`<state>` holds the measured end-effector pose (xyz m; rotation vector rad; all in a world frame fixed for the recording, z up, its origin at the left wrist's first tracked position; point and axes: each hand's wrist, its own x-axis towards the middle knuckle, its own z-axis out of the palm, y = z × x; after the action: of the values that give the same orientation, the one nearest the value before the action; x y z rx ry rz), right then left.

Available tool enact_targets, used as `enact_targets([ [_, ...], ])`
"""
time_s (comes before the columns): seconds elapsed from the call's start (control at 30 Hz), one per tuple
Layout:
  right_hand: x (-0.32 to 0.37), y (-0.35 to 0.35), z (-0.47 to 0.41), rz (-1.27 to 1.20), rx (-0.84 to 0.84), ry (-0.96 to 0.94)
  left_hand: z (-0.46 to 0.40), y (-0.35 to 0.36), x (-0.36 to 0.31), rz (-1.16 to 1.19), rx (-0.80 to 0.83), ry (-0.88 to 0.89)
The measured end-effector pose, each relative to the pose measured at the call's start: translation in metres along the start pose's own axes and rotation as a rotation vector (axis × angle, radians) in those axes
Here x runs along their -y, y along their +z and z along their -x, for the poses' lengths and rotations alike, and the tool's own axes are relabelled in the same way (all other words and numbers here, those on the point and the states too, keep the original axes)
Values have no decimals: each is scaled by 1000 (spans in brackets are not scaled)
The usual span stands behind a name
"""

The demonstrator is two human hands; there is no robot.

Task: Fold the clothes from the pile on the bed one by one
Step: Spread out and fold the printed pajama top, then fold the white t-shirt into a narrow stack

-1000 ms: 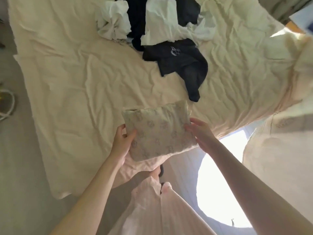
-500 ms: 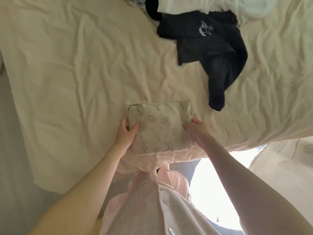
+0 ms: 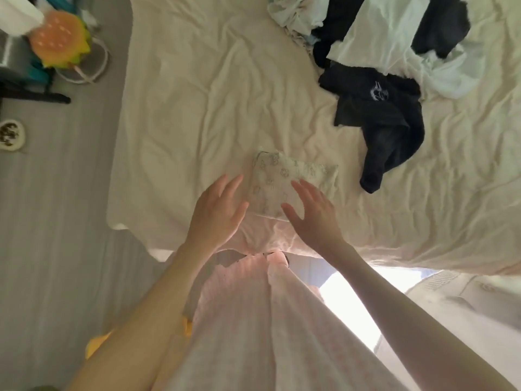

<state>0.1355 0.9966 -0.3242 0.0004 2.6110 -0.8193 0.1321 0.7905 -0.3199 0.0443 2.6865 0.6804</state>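
A folded beige garment with a small printed pattern [image 3: 284,176] lies on the cream bed sheet [image 3: 197,108] near the bed's front edge. My left hand [image 3: 218,210] hovers just left of it, fingers straight and spread, holding nothing. Over the garment's near right corner hangs my right hand [image 3: 313,213], likewise flat and empty. The pile of unfolded clothes [image 3: 394,38] sits at the far right of the bed: white pieces mixed with dark ones. A black garment with a white logo [image 3: 380,114] trails from it toward the folded one.
Grey floor [image 3: 56,235] runs along the bed's left side. A burger-shaped cushion [image 3: 60,40] and other items stand at the top left, and a small round object [image 3: 10,135] lies on the floor. My pink clothing [image 3: 248,320] fills the bottom centre.
Both hands have let go of the folded garment, which now rests on the bed. The hands have drawn back slightly with fingers spread. The view has swung left, revealing the floor.
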Motion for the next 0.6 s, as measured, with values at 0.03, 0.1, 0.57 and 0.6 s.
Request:
enact_targets([
  [0.03,10,2,7,22,19,-51,17,-4,1,-40,-2,8],
  [0.1,35,10,25,96,62,-163,55,-12,10,-72,10,-32],
  [0.57,258,103,20,380,61,-453,166,-154,221,-92,-179,-193],
  [0.6,279,113,15,334,38,-413,164,-169,243,-86,-185,-178],
])
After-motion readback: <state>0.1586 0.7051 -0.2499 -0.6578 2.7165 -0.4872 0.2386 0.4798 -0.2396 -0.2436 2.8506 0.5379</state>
